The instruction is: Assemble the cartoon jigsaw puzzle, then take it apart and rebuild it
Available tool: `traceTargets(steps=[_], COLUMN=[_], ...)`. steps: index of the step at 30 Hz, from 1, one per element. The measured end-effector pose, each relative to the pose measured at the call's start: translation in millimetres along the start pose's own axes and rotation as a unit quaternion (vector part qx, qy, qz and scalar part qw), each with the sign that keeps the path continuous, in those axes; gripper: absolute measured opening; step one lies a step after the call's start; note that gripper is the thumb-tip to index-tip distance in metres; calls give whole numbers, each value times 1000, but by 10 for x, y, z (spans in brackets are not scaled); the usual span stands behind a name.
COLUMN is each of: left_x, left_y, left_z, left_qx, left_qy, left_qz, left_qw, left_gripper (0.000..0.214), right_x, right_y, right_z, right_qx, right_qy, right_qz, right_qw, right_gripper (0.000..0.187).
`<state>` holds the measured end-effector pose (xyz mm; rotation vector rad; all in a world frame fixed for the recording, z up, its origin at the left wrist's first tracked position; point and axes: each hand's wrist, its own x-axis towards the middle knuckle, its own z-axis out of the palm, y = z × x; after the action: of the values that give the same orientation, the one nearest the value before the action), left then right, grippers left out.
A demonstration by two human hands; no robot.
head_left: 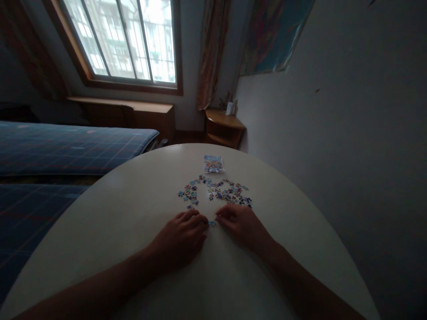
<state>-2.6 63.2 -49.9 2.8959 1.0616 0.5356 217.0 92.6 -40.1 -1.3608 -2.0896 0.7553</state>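
A small light-blue jigsaw piece [212, 223] lies on the white round table [140, 195] between my two hands. My left hand [183, 233] rests on the tabletop with its fingers curled, the fingertips at the left side of this piece. Just right of it, my right hand [243, 224] is closed in a pinch, thumb and index finger together; whatever is between the tips is too small to make out. Beyond both hands, several loose jigsaw pieces [230, 192] spread in a rough arc, with another cluster of pieces [191, 192] on the left.
Behind the pieces lies a small printed picture card [214, 164]. A bed with a blue plaid mattress [66, 149] stands left of the table. A wooden corner shelf [224, 122] is beyond the far edge, and a white wall [340, 133] runs along the right.
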Motion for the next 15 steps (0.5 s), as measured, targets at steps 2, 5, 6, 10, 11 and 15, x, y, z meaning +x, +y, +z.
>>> traceTargets(steps=[2,5,6,10,11,15], left_x=[7,11,11,4,3,9], left_y=[-2,-2,-1,6,9,16], left_z=[1,5,7,8,6,-2], left_qx=[-1,3,3,1,0,-5], left_qy=[2,9,11,15,15,7], left_qz=[2,4,5,0,-1,-5], left_qw=[1000,1000,1000,1000,1000,1000], left_gripper=[18,18,18,18,18,19], right_x=[7,14,16,18,19,23], right_y=[-16,-46,-54,-71,-75,-96], right_z=[19,32,35,53,57,63], right_qx=[11,1,-5,-44,-57,-105], right_qy=[12,31,35,40,41,51], right_qz=[25,30,27,15,16,24], right_qw=[1000,999,999,998,997,993], right_gripper=[8,5,5,4,6,12])
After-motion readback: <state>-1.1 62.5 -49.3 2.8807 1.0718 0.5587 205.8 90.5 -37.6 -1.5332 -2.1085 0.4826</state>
